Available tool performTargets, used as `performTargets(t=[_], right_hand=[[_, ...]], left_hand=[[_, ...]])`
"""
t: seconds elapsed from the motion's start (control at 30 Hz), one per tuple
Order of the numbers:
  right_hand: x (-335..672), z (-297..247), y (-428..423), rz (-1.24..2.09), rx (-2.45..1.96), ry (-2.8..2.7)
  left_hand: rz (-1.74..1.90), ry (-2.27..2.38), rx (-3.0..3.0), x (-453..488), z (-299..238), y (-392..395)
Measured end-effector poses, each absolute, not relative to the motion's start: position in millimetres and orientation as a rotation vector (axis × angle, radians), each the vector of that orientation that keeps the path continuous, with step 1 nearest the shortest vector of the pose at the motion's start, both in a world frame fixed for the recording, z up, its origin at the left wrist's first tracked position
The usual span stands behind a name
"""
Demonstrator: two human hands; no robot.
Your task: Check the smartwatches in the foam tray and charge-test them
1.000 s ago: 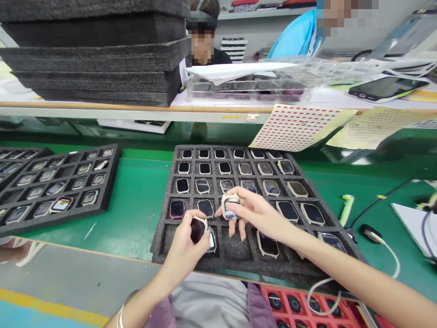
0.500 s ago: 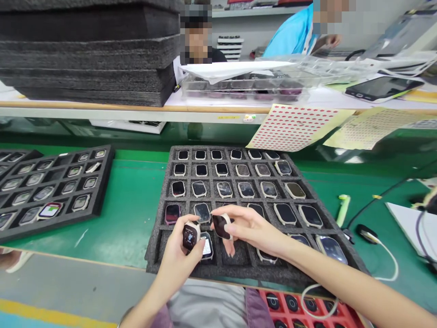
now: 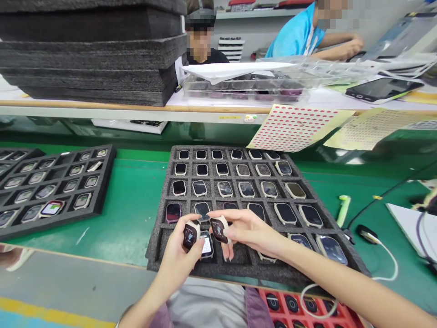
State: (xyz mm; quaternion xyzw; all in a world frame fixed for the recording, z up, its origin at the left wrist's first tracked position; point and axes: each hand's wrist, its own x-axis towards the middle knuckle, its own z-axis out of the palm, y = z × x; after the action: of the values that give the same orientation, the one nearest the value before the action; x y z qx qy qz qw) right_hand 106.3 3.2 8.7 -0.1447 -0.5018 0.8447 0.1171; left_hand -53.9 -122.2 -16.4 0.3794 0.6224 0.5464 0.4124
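Observation:
My left hand (image 3: 182,250) grips a smartwatch case (image 3: 191,235) without a strap, its dark screen lit with a small bluish figure. Close beside it, my right hand (image 3: 244,230) pinches a second pale-rimmed smartwatch case (image 3: 219,229) by its edges, and this screen also shows a small picture. Both hands are over the front rows of a dark foam tray (image 3: 235,269), whose compartments hold several more watch cases. Between my hands lies a watch (image 3: 206,245) with a bright white screen, partly covered by my left thumb.
Another foam tray (image 3: 108,182) of watches lies on the green table at left. Black foam trays (image 3: 92,54) are stacked on the shelf. Below my right arm is a red tray (image 3: 283,312) of round black parts. A white cable (image 3: 392,255) and a light-green tool (image 3: 344,210) lie at right.
The screen of the watch in my right hand has gone from dark to lit, and that watch is turned slightly. My left hand has hardly moved. A co-worker in blue has stretched out their arms.

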Motion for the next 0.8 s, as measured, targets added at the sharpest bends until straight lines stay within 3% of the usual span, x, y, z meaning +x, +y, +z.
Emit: performTargets(t=[0.8], right_hand=[[112.0, 12.3, 2.5, 2.406, -0.603, -1.699]], left_hand=[[1.296, 1.503, 1.070, -53.6, -11.8, -121.6]])
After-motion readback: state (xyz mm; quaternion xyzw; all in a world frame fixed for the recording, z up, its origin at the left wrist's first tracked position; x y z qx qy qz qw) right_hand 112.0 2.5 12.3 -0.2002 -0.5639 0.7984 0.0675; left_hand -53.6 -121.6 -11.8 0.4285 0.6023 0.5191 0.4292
